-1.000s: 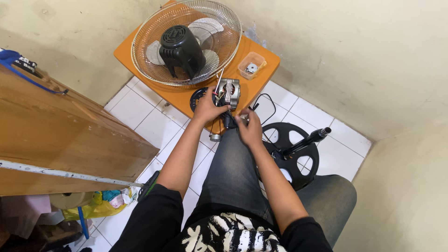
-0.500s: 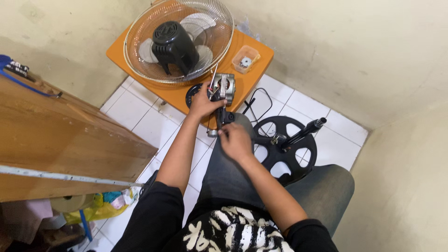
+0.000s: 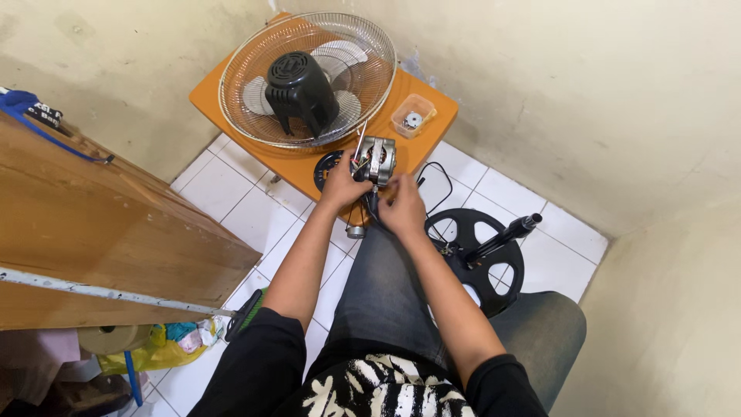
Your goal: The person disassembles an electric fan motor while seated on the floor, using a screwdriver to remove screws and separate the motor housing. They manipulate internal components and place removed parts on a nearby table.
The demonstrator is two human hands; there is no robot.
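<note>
The left hand point(image 3: 341, 182) is curled around the silver fan motor point(image 3: 376, 160), gripping its left side. The right hand point(image 3: 403, 207) sits just below the motor, fingers bent and pinching the black cable point(image 3: 373, 208) hanging from it. The motor is held over the near edge of the orange counter point(image 3: 432, 136), before the wire fan guard point(image 3: 309, 77).

Even, soft overhead light, fairly bright. Weak shadows under the orange table point(image 3: 231, 116) and wooden board point(image 3: 93, 232). No glare. Wide-angle bend at the edges. Sharp centre, slight softness on the hands; bottom-left corner dim.
</note>
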